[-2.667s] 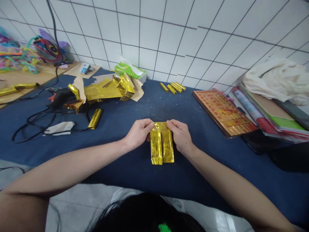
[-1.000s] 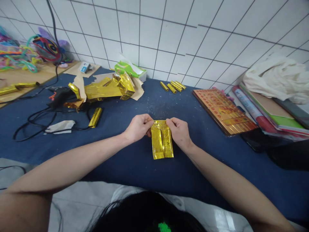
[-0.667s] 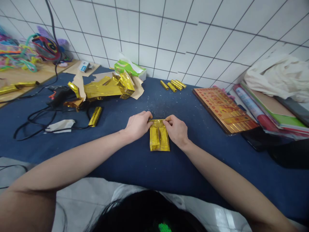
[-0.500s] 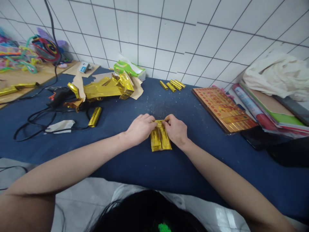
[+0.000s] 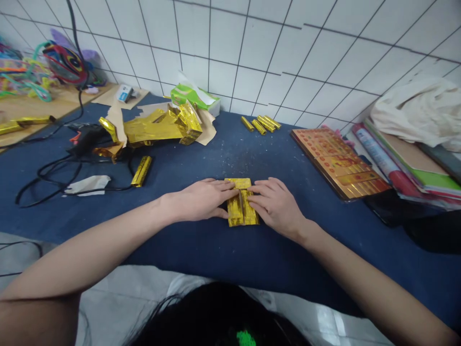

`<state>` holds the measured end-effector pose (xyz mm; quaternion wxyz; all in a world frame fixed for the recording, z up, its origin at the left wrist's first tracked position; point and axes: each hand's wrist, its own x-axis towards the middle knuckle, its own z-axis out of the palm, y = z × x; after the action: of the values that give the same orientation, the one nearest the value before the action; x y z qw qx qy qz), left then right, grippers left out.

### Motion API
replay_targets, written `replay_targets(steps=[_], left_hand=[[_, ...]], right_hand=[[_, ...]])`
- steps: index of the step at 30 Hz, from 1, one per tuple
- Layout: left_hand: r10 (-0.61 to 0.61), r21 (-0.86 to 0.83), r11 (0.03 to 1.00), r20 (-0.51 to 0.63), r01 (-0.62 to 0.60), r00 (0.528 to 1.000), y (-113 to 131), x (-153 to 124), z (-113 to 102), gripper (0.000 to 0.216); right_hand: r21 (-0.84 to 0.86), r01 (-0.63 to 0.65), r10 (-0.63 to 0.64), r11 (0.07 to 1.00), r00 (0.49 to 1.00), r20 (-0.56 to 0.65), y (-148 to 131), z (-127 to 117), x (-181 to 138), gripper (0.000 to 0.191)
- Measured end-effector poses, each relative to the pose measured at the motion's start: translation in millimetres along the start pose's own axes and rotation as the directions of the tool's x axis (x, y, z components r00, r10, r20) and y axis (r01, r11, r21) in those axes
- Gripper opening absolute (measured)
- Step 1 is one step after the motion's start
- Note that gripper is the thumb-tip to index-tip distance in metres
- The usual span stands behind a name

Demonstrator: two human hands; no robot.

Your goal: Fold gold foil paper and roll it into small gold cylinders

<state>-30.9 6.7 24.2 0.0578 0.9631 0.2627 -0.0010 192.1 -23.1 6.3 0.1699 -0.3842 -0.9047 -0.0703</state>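
Gold foil pinned flat under two open hands by the table's near edge.

Gold and creased, the folded foil piece (image 5: 237,214) lies on the blue-covered table (image 5: 216,250) at the middle of its near edge. The left hand (image 5: 200,201) and right hand (image 5: 277,206) close on nothing. Both are spread flat with fingers straight, and their fingertips meet over the foil's far half, probably so that the springy folds stay down against the cloth. Toward the left edge, a single foil roll (image 5: 141,171) lies apart beside a black cable (image 5: 46,175). Beyond it is a loose heap of foil sheets (image 5: 158,129), within reach. Four finished-looking small rolls (image 5: 261,125) lie side by side along the far edge, and a stack of printed sheets (image 5: 336,161) lies toward the right edge.
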Motion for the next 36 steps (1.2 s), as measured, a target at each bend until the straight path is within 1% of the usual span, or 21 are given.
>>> replay_targets(steps=[2,5,8,14,18,20,22,27,31,34,36], left_hand=[[0.003,0.026,1.000,0.005,-0.003,1.000,0.6,-0.9,1.8,0.057],[0.007,0.062,0.998,-0.016,-0.006,1.000,2.5,-1.3,6.6,0.055],[0.008,0.083,0.997,-0.028,-0.006,1.000,4.1,-1.9,10.5,0.053],[-0.020,0.115,0.993,-0.027,0.023,0.999,7.9,-2.6,12.6,0.061],[-0.043,0.144,0.989,-0.023,0.046,0.999,11.2,-1.6,13.6,0.062],[-0.055,0.137,0.989,-0.017,0.057,0.998,12.5,-1.0,12.8,0.064],[-0.065,0.117,0.991,-0.009,0.065,0.998,13.2,-0.5,11.3,0.065],[-0.054,0.081,0.995,-0.008,0.055,0.998,12.6,-1.3,11.1,0.055],[-0.046,0.094,0.994,-0.004,0.046,0.999,13.6,-2.6,14.8,0.053],[-0.060,0.110,0.992,0.018,0.057,0.998,15.8,-2.7,15.3,0.052],[-0.065,0.110,0.992,0.026,0.062,0.998,16.9,-2.8,14.6,0.052]], right_hand=[[-0.003,0.044,-0.044,0.999,0.997,0.057,-2.9,-1.2,-7.1,0.022],[-0.013,0.062,-0.060,0.998,0.991,0.120,-6.0,0.2,-13.1,0.030],[-0.024,0.052,-0.049,0.998,0.990,0.131,-7.5,1.4,-14.4,0.033],[-0.001,0.011,-0.010,1.000,0.989,0.150,-13.0,0.2,-13.0,0.033],[0.027,-0.048,0.044,0.998,0.990,0.131,-18.5,2.9,-11.3,0.030],[0.050,-0.087,0.081,0.995,0.991,0.108,-19.6,5.0,-11.1,0.028],[0.067,-0.101,0.094,0.993,0.991,0.099,-19.1,6.2,-11.8,0.027],[0.054,-0.035,0.028,0.998,0.992,0.127,-14.4,4.9,-15.1,0.030],[0.068,-0.037,0.027,0.997,0.989,0.147,-12.4,2.7,-16.5,0.030],[0.099,-0.046,0.034,0.994,0.992,0.120,-14.0,1.2,-17.3,0.031],[0.114,-0.025,0.015,0.993,0.996,0.088,-16.7,0.0,-18.3,0.027]])
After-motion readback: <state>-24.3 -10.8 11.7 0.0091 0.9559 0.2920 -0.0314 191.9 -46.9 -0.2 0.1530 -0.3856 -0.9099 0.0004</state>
